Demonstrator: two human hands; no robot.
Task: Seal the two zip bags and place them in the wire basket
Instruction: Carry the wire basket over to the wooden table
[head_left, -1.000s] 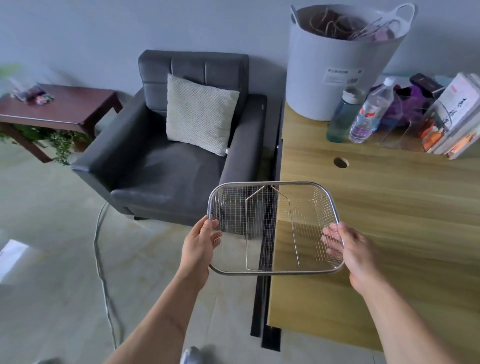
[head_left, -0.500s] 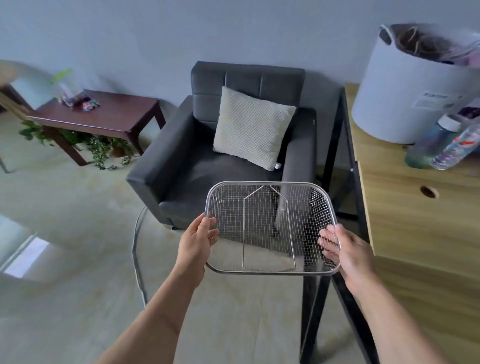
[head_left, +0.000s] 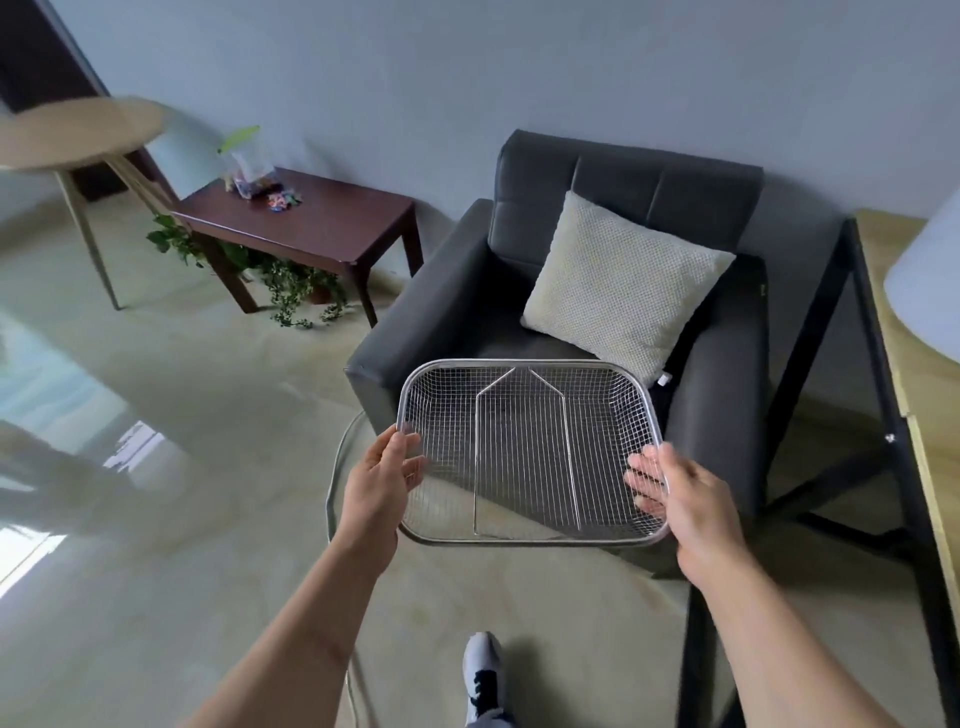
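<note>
I hold an empty steel wire basket (head_left: 524, 364) level in front of me, over the floor by the armchair. My left hand (head_left: 376, 480) grips its left rim and my right hand (head_left: 680, 499) grips its right rim, fingers curled inside the mesh. Far off at the upper left, a clear zip bag (head_left: 252, 169) with colourful small items stands on a dark wooden side table (head_left: 332, 228), with more colourful pieces lying beside it. I cannot tell whether a second bag is there.
A dark grey armchair (head_left: 727, 415) with a pale cushion (head_left: 618, 286) stands straight ahead. A wooden desk (head_left: 935, 441) with black legs and a white bin (head_left: 930, 291) is at the right edge. A round light table (head_left: 78, 130) stands at the far left, plants under the side table. My shoe (head_left: 480, 670) steps forward.
I have turned left, away from the desk, carrying the basket. The desk has slid to the right edge, and the side table and round table have come further into view.
</note>
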